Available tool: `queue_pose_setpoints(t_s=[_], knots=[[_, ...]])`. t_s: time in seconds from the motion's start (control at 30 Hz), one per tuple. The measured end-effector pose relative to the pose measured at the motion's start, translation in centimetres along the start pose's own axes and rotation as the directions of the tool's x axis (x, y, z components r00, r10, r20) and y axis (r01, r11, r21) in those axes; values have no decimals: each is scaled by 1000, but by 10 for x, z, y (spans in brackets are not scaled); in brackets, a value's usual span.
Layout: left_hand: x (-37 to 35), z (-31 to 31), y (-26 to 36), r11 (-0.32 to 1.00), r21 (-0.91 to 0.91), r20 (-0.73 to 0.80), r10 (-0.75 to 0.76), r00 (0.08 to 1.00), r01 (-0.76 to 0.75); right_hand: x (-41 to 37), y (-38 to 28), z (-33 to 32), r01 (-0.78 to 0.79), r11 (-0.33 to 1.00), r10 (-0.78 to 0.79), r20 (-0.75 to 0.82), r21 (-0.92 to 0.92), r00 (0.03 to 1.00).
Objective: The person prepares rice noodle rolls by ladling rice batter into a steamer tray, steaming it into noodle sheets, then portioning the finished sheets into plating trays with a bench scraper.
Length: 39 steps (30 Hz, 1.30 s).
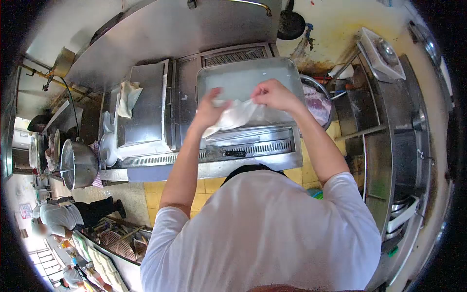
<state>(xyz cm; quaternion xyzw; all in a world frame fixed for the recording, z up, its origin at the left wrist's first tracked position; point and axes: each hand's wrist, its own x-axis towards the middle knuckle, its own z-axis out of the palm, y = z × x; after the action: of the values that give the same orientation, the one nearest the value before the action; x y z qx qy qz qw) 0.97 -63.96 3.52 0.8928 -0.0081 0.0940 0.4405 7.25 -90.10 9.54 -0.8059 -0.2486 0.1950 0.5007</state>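
Note:
A thin, white, cloth-like sheet (237,114) hangs in loose folds over a large grey rectangular tray (233,75). My right hand (276,95) pinches the sheet's right upper corner between thumb and fingers. On the other side, my left hand (209,111) is beside the sheet's left part, its fingers apart and slightly blurred; whether it touches the sheet is hard to see. Below the tray, a tool with a black handle (235,153) lies on the slotted steel ledge. A cream cloth (128,99) is draped on the steel surface at the left.
A round metal basin (329,92) beside the tray holds pinkish meat (316,104). Steel shelving (367,129) stands at the right. A big pot (78,164) is at the left, and a person in white (61,216) is farther off. A wok (291,24) hangs at the wall.

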Motion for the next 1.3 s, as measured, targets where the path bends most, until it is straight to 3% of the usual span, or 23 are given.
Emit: queue_pose_setpoints(t_s=[0.03, 0.13, 0.17, 0.2, 0.27, 0.33, 0.37, 0.4, 0.43, 0.5, 0.57, 0.63, 0.7, 0.77, 0.83, 0.87, 0.97, 1.07, 1.13, 1.2, 1.23, 1.27, 1.3], knots=[[4, 4, 32, 981, -186, 137, 79, 987, -53, 5, -20, -3, 6, 1000, -6, 1, -5, 1000], [16, -15, 109, 990, -140, 244, 67, 967, -33, 21, -60, -14, 99, 995, -99, -8, 33, 995], [20, -26, 127, 990, -137, 240, 73, 968, -41, 25, -66, -18, 216, 955, -192, -134, 203, 972], [25, -36, 141, 990, -91, 121, 119, 985, -109, 28, -72, -18, 340, 872, -254, -269, 352, 929], [34, -42, 147, 969, -76, -72, 228, 971, -233, 33, -84, -12, 379, 834, -284, -276, 402, 918], [40, -48, 157, 972, -102, -87, 205, 975, -213, 37, -88, -4, 412, 792, -307, -288, 450, 907], [42, -51, 163, 972, -133, -102, 180, 978, -192, 38, -83, 3, 315, 836, -253, -195, 450, 948], [41, -54, 167, 955, 56, -192, 297, 935, -292, 37, -78, 9, 216, 872, -192, -99, 439, 976], [39, -56, 168, 955, 56, -190, 296, 936, -290, 32, -73, 15, 214, 872, -190, -98, 441, 977], [37, -63, 167, 953, -55, -274, 273, 922, -298, 22, -60, 25, -70, 940, 126, -149, 334, 981], [35, -75, 166, 958, -21, -344, 261, 902, -285, 27, 14, 38, -79, 972, 132, -236, 222, 963], [34, -84, 161, 986, -89, -377, 97, 921, -140, 23, 76, 29, -150, 986, 161, -195, 73, 967], [36, -79, 153, 992, -51, -371, 89, 924, -116, 30, 84, 25, -214, 973, 200, -154, -82, 968], [37, -66, 146, 959, 3, -338, 266, 903, -282, 34, 43, 26, 157, 967, -107, -237, 202, 966], [36, -49, 150, 960, -29, -312, 255, 915, -278, 24, -56, 22, 247, 909, -124, -349, 335, 929], [35, -46, 155, 955, -9, -269, 284, 920, -297, 30, -62, 26, 242, 910, -118, -352, 336, 929], [35, -65, 154, 939, 47, -261, 340, 904, -340, 39, -58, 28, 191, 942, -127, -232, 276, 964], [34, -92, 116, 965, 63, -410, 257, 875, -254, 35, 30, 37, -36, 999, 34, -213, -4, 976], [28, -95, 73, 974, 225, -427, 116, 897, -19, 29, 95, 34, -120, 978, 75, -245, -173, 967], [14, -63, 14, 969, 231, -448, 31, 894, 83, 14, 124, 39, -172, 948, 108, -239, -266, 965], [6, -48, -8, 954, 252, -356, -64, 932, 162, 8, 135, 44, -99, 845, -64, -283, -525, 957], [-6, -27, -36, 974, 207, -287, -27, 958, 89, 4, 140, 45, -47, 663, -242, -273, -747, 931], [-18, -11, -45, 957, 284, -154, -14, 988, 58, 3, 135, 51, -49, 658, -241, -271, -751, 932]])
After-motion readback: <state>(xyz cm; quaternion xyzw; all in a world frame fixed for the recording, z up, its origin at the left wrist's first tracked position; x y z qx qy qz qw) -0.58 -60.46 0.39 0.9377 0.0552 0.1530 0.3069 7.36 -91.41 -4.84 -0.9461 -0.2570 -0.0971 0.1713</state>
